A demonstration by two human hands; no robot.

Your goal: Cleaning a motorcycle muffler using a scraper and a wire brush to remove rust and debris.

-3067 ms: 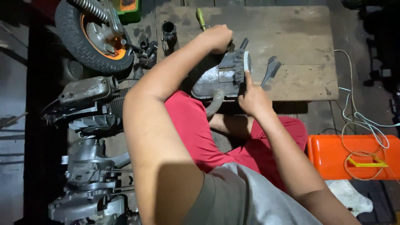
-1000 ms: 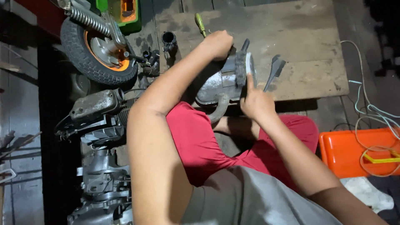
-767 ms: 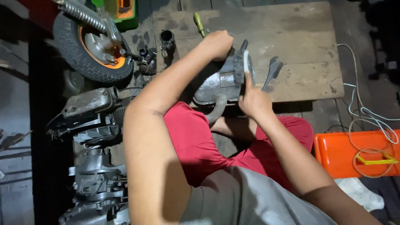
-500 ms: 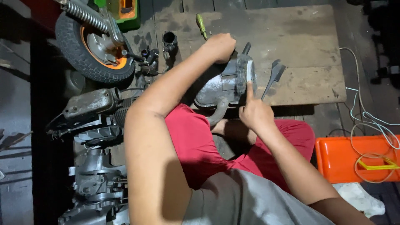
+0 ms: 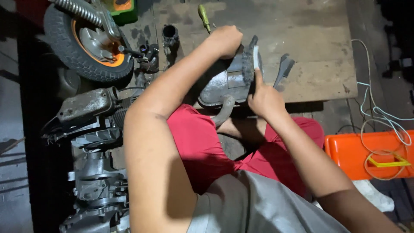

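A dirty grey metal engine part (image 5: 222,84) with a curved pipe at its lower end rests on the near edge of a wooden board (image 5: 319,47), over my lap in red shorts. My left hand (image 5: 225,39) grips the part's upper edge and steadies it. My right hand (image 5: 264,97) holds a small flat white-tipped tool (image 5: 255,58), its index finger laid along it, pressing the tip against the part's right side. A second dark flat tool (image 5: 283,69) lies on the board just right of the part.
A small wheel with an orange rim (image 5: 88,41) stands at the upper left, with an engine and exhaust assembly (image 5: 88,129) down the left side. A green-handled screwdriver (image 5: 203,15) and a dark cylinder (image 5: 170,35) lie on the board. An orange tray (image 5: 366,151) with coiled cable sits at the right.
My right hand has shifted slightly down and back up along the part's right side with the white-tipped tool. My left hand has kept its hold on the part's top.
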